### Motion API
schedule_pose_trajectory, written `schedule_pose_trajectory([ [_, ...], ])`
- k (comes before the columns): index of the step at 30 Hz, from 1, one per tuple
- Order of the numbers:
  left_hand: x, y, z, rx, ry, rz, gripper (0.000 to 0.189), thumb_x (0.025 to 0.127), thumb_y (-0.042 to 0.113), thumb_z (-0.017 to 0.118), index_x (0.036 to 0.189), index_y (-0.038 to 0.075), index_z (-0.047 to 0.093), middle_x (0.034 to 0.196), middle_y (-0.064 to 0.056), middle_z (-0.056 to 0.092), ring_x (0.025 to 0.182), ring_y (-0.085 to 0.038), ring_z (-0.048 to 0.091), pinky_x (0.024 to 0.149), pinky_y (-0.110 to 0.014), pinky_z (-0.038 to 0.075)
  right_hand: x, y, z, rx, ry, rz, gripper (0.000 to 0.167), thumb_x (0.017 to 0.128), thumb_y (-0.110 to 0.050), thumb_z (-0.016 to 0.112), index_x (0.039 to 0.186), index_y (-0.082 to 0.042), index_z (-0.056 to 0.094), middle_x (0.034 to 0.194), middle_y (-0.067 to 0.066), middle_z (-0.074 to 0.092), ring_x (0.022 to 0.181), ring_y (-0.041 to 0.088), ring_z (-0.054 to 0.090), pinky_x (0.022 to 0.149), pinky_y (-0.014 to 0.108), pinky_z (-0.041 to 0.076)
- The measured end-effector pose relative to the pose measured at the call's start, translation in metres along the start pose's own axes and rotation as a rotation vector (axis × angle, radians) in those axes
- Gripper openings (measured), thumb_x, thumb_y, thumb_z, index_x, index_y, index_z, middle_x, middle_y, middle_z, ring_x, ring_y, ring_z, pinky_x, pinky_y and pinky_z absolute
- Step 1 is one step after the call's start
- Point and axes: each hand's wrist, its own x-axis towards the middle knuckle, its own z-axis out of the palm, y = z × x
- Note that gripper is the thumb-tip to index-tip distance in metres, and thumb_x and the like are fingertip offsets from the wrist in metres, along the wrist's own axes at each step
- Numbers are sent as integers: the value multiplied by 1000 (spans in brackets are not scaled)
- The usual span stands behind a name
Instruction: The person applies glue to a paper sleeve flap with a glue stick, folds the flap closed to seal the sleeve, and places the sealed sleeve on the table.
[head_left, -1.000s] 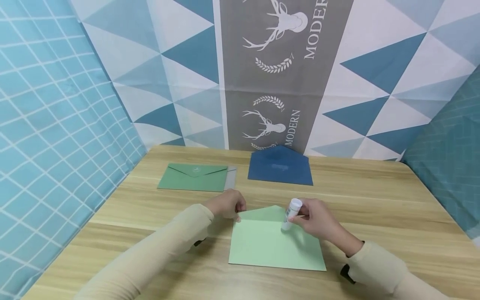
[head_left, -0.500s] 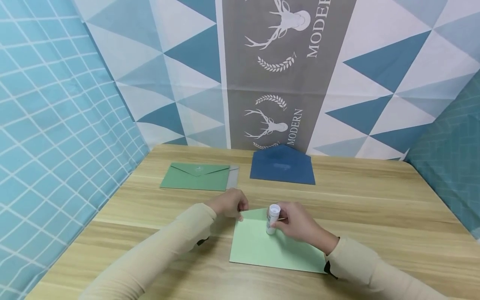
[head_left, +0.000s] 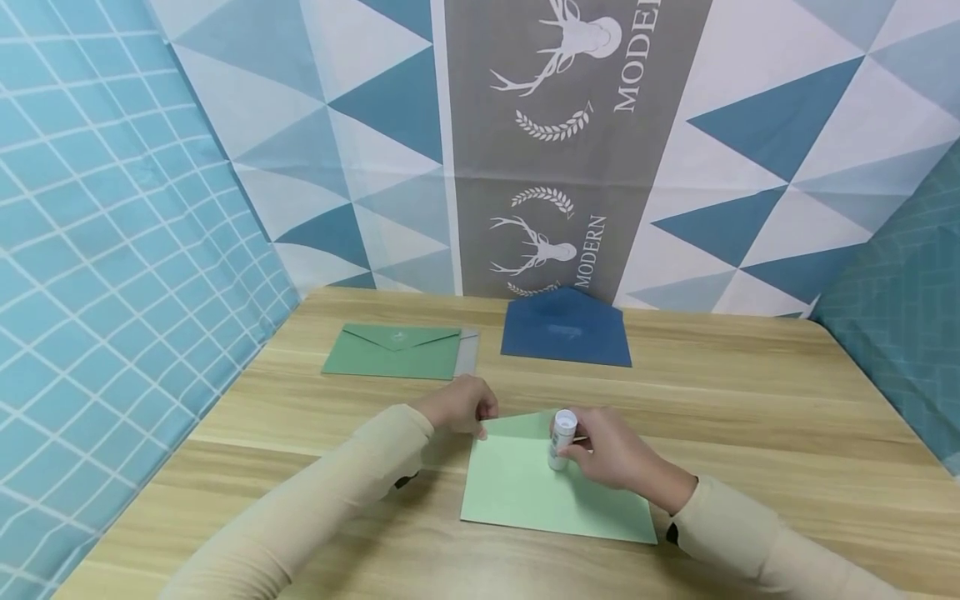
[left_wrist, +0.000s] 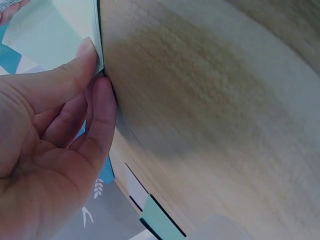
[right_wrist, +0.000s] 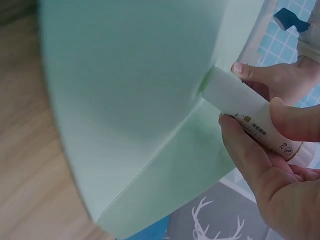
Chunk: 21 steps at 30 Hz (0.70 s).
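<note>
A light green envelope (head_left: 517,492) lies on the table with its pointed flap folded out toward the back. My left hand (head_left: 463,403) pinches its far left corner; in the left wrist view the thumb (left_wrist: 86,56) is on top and a finger sits at the edge. My right hand (head_left: 611,447) grips a white glue stick (head_left: 562,437), nearly upright. In the right wrist view the glue stick (right_wrist: 250,112) has its tip against the envelope (right_wrist: 135,75) near the fold line of the flap. Thumb and fingers close round the printed barrel.
A darker green envelope (head_left: 390,354) lies at the back left, partly over a grey envelope (head_left: 467,353). At the back middle a blue envelope (head_left: 566,333) has its flap up against the patterned backdrop (head_left: 525,150). The wooden table (head_left: 750,400) extends to the right.
My right hand slid the glue stick left along the envelope near the fold, then slightly back to the right. The left hand has stayed on the corner.
</note>
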Motion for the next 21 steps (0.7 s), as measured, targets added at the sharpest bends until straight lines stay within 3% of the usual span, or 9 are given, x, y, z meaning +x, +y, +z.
schedule_pose_trajectory([
  [14,1,-1,1,-25,10,-8,18,72,-1,80,70,6,63,64,3,51,64,-10,44,63,-22,41,-14,16,-16,-17,31,40,17,82,-2,71,98,-7,65,94,6,70,91,21,70,67,22,53],
  [21,-1,-2,1,-43,12,-5,17,72,-1,80,71,7,65,67,3,56,65,-10,46,64,-22,44,-18,14,-12,-7,48,8,18,84,-3,70,100,-9,65,96,5,70,92,21,70,70,24,56],
])
